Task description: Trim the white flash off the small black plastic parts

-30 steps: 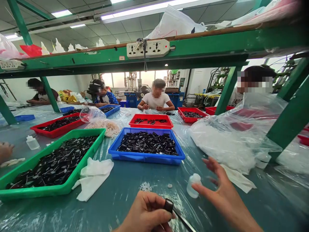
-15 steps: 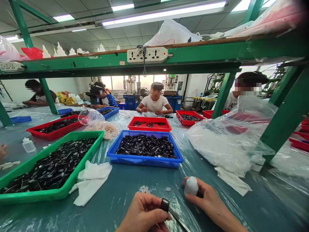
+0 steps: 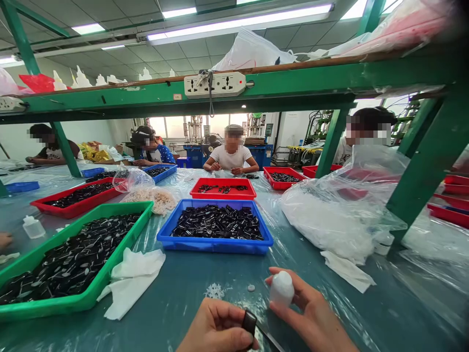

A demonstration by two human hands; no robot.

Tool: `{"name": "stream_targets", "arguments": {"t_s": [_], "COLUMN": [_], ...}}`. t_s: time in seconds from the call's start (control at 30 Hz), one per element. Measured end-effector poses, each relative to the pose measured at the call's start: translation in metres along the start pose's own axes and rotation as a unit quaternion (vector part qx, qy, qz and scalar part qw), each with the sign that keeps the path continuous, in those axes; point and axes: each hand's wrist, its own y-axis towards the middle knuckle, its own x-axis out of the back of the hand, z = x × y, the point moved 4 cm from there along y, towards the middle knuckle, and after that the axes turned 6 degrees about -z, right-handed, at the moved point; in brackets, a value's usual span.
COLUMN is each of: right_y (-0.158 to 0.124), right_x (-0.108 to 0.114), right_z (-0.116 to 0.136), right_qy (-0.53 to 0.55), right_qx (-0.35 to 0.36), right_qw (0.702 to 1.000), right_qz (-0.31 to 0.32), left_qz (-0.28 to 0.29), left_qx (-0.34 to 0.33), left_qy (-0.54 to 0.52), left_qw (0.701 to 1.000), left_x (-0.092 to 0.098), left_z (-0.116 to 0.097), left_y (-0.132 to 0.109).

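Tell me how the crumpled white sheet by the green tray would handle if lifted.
The white sheet is probably floppy, since it lies in loose folds. It looks thin, so likely light for its size. Pushed, its creases would probably bunch up.

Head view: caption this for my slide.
Left hand holds a black part, right hand a white bottle, blue tray of black pieces beyond.

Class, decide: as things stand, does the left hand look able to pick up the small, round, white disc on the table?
Probably not straight away: the left hand holds a small glossy black piece, though the white disc lies uncovered nearby.
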Motion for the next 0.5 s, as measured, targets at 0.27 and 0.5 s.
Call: {"name": "stream_targets", "arguments": {"t_s": [0.27, 0.5], "right_y": [-0.008, -0.015], "right_x": [-0.005, -0.004], "right_z": [0.008, 0.036], "right_qy": [-0.112, -0.153], "right_qx": [0.074, 0.269], "right_qw": [0.99, 0.951], "right_qz": [0.036, 0.002], "left_qz": [-0.005, 0.001], "left_qx": [0.009, 0.011], "left_qy": [-0.005, 0.016], "left_qw": [1.0, 1.0], "left_x": [-0.002, -0.004], "left_z": [-0.005, -0.001], "left_y": [-0.006, -0.009]}}
